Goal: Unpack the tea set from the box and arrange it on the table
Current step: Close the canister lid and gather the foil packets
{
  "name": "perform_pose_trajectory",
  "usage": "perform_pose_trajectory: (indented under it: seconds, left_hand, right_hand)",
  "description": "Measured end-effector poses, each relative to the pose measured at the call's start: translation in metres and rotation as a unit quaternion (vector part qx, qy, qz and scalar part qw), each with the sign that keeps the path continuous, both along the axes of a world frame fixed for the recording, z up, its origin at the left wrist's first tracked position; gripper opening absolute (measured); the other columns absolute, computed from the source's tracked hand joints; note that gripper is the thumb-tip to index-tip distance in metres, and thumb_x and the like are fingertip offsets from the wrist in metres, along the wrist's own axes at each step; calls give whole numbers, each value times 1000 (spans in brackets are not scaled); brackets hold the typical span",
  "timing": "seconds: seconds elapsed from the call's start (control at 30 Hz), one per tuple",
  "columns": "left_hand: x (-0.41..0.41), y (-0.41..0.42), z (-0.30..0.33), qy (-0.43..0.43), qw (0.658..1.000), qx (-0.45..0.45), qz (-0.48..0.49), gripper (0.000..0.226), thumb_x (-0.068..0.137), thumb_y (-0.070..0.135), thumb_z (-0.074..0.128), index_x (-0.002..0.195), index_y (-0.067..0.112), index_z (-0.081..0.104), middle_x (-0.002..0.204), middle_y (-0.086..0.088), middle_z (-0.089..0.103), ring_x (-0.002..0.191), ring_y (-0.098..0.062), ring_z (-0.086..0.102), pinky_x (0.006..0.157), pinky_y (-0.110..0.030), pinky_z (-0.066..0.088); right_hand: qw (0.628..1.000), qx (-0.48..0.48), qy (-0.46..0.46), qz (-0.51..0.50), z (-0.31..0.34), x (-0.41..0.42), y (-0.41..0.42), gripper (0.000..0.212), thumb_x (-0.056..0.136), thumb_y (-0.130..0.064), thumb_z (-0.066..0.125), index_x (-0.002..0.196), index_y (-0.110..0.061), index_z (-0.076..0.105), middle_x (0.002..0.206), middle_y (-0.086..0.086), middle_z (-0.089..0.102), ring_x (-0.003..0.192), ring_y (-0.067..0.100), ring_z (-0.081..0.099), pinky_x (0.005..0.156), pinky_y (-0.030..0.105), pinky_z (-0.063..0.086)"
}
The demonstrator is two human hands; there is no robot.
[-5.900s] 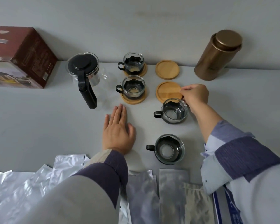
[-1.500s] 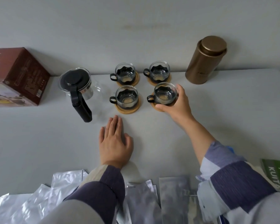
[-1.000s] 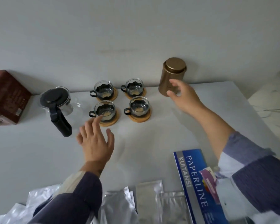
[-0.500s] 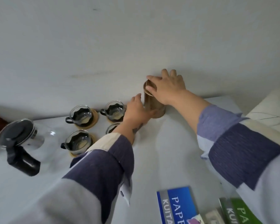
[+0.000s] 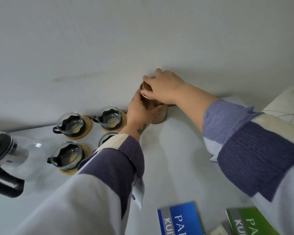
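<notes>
- Head view, step in hand: we have both hands on the canister (image 5: 157, 114), which stands upright at the far edge of the tabletop (image 5: 176, 158), against the wall (image 5: 109, 39). Our left hand (image 5: 139, 111) wraps the canister's body, clenched around it; our right hand (image 5: 163, 87) cups the lid (image 5: 145, 86) from above, fingers curled over its rim. We judge this to be opening, or steadying, the canister, a late step, since the cups already sit arranged.
- Next move: we think the lid calls for a twist or a straight pull while the lower grip holds the body firm, so that it does not skid into the cups.
- Just left of the grip stand the glass cups on round coasters: one (image 5: 109, 117) nearest the wrist, one (image 5: 70, 122) farther left, one (image 5: 66, 155) nearer to us, and a fourth (image 5: 107, 137) mostly hidden under our left sleeve (image 5: 109, 167).
- Well left of the grip is the teapot (image 5: 10, 158), clear glass with a black lid and handle.
- Materials: the canister looks like smooth bronze-coloured metal, a plain cylinder. The cups are thin glass in black wavy-edged holders, and the coasters look like pale wood.
- Below the grip, near our body, lie a blue packet (image 5: 180, 219) and a green packet (image 5: 249, 221), glossy and printed.
</notes>
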State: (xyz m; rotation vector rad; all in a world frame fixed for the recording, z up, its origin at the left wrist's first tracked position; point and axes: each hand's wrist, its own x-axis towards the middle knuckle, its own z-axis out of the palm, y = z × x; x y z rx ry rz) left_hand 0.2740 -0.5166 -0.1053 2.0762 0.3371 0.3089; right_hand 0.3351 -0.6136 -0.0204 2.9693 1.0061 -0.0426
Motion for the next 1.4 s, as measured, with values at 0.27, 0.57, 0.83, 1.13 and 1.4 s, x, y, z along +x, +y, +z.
perform_pose_trajectory:
  seconds: [0.27,0.57,0.83,1.13,1.4]
  left_hand:
    - [0,2,-1,15,1000,2,-9,84,62,40,86,133,25,45,125,9,59,115,-12,54,100,-35,46]
    - [0,5,4,30,999,12,-21,88,61,40,87,135,21,43,127,2,58,116,-17,54,99,-37,46]
    - [3,6,-2,43,999,23,-21,94,62,43,85,140,22,37,135,1,52,122,-19,49,102,-41,45]
    - [-1,1,4,61,998,-14,-16,104,60,41,87,143,18,30,139,1,48,127,-20,47,106,-42,42]
    - [-62,25,48,125,984,103,-75,97,87,51,61,153,11,3,159,-6,19,145,-23,23,116,-36,24]
  right_hand:
    - [969,209,106,-80,3,-17,-33,50,95,-58,31,143,-43,33,132,11,48,127,32,42,105,38,35]
    - [939,283,61,-186,-79,-109,-76,60,81,-59,58,130,-28,42,125,1,51,112,27,43,89,41,45]
    - [980,167,15,-111,-130,-132,-45,59,75,-59,65,119,-21,50,121,-1,55,105,24,49,84,32,40]
    - [980,137,47,-136,-124,-135,-35,56,77,-55,65,120,-24,47,126,-2,52,117,22,43,93,32,36]
    - [968,119,137,-175,-98,-147,-37,63,80,-60,59,133,-27,48,145,-3,33,130,25,30,102,37,27]
